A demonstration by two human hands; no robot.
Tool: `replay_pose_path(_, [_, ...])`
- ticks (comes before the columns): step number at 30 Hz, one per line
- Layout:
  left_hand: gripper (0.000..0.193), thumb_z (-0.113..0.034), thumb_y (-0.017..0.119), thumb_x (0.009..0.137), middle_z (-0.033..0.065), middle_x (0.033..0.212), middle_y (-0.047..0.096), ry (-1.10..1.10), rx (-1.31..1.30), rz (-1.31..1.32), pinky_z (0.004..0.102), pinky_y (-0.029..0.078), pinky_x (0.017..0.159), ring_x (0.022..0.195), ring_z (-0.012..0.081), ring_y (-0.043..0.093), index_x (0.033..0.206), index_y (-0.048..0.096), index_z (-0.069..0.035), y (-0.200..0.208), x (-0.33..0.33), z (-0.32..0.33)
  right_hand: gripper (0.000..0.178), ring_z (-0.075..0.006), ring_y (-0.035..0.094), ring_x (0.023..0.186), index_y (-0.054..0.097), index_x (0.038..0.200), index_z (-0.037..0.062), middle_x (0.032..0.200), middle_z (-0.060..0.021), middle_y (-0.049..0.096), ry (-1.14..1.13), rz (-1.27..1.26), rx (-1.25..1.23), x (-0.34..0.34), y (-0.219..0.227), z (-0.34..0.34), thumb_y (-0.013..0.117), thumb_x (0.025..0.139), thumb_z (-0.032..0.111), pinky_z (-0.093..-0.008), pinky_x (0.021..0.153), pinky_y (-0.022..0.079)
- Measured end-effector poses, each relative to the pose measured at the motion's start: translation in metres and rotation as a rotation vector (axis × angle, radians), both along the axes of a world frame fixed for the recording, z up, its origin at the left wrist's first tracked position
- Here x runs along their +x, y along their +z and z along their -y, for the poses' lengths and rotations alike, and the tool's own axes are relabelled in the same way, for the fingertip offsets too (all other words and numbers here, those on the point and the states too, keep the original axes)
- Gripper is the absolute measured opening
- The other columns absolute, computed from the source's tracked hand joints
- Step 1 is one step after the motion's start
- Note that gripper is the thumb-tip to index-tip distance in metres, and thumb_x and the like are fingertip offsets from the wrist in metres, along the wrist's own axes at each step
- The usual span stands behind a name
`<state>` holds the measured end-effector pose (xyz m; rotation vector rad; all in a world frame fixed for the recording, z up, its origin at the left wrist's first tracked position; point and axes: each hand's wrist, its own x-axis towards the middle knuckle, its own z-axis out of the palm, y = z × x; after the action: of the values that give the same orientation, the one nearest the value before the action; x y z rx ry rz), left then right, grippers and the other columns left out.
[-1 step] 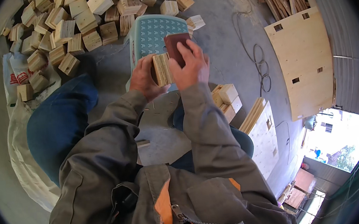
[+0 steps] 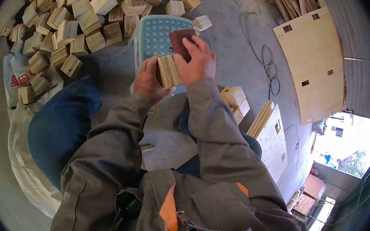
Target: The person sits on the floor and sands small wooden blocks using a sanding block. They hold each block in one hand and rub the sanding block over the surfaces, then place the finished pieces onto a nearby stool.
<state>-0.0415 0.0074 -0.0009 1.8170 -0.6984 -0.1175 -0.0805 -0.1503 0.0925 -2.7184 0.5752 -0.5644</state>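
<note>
Above a pale blue-green plastic stool (image 2: 164, 27), my left hand (image 2: 149, 81) grips a plywood block (image 2: 169, 72) by its left side, fingers behind and thumb at the near edge. The block's layered edge faces up. In my right hand (image 2: 199, 62) is a reddish-brown sanding block (image 2: 181, 41), fingers spread over its face. It lies against or close beside the plywood block's right side; the contact is hidden by my hand.
A big heap of plywood blocks (image 2: 89, 22) lies at the far left, beside a white woven sack (image 2: 20, 133). More blocks (image 2: 236, 96) and a plywood sheet (image 2: 271, 138) are by my right leg. A cable (image 2: 270, 70) loops on the floor before a large panel (image 2: 313, 66).
My right hand and the sanding block have shifted slightly away from me and a little to the right. The left hand and the plywood block stay almost in place.
</note>
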Motion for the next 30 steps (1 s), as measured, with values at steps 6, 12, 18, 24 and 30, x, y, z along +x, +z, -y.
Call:
replay_pose_path(6, [0.109, -0.018, 0.102, 0.060, 0.0198, 0.142, 0.058, -0.003, 0.014, -0.020, 0.0493, 0.052, 0.111, 0.132, 0.0423, 0.060, 0.153, 0.046, -0.010, -0.001, 0.003, -0.006, 0.056, -0.0386, 0.062, 0.129, 0.076, 0.137, 0.0123, 0.150, -0.0152, 0.064, 0.033, -0.006, 0.091, 0.014, -0.004, 0.014, 0.084, 0.085, 0.031, -0.0481, 0.114, 0.049])
replay_pose_path(12, [0.102, -0.023, 0.099, 0.064, 0.0204, 0.141, 0.058, -0.017, -0.019, 0.014, 0.0503, 0.053, 0.108, 0.128, 0.0422, 0.062, 0.151, 0.047, -0.010, -0.002, 0.004, -0.004, 0.058, -0.0414, 0.061, 0.131, 0.073, 0.140, 0.0077, 0.150, -0.0194, 0.062, 0.059, 0.083, 0.170, -0.081, -0.005, -0.008, 0.085, 0.085, 0.025, -0.0495, 0.112, 0.049])
replay_pose_path(18, [0.105, -0.023, 0.099, 0.063, 0.0191, 0.141, 0.059, -0.015, 0.006, 0.018, 0.0503, 0.052, 0.110, 0.132, 0.0424, 0.060, 0.152, 0.046, -0.011, -0.005, 0.005, -0.003, 0.058, -0.0398, 0.060, 0.136, 0.071, 0.141, 0.0056, 0.152, -0.0207, 0.061, 0.014, 0.081, 0.348, -0.149, 0.003, -0.035, 0.086, 0.086, 0.017, -0.0500, 0.112, 0.051])
replay_pose_path(24, [0.107, -0.023, 0.100, 0.062, 0.0188, 0.141, 0.059, -0.027, -0.003, 0.016, 0.0503, 0.051, 0.111, 0.133, 0.0417, 0.059, 0.152, 0.045, -0.011, -0.008, 0.003, 0.001, 0.056, -0.0397, 0.059, 0.137, 0.072, 0.138, 0.0062, 0.150, -0.0209, 0.062, -0.014, 0.148, 0.346, -0.119, -0.004, -0.020, 0.086, 0.085, 0.016, -0.0495, 0.112, 0.051])
replay_pose_path(30, [0.106, -0.022, 0.101, 0.061, 0.0191, 0.139, 0.059, -0.013, 0.026, 0.004, 0.0505, 0.052, 0.110, 0.130, 0.0427, 0.059, 0.151, 0.046, -0.012, -0.003, 0.003, -0.003, 0.053, -0.0354, 0.061, 0.137, 0.076, 0.132, 0.0076, 0.148, -0.0178, 0.065, 0.069, 0.081, 0.226, -0.027, -0.015, 0.028, 0.084, 0.083, 0.027, -0.0472, 0.116, 0.046])
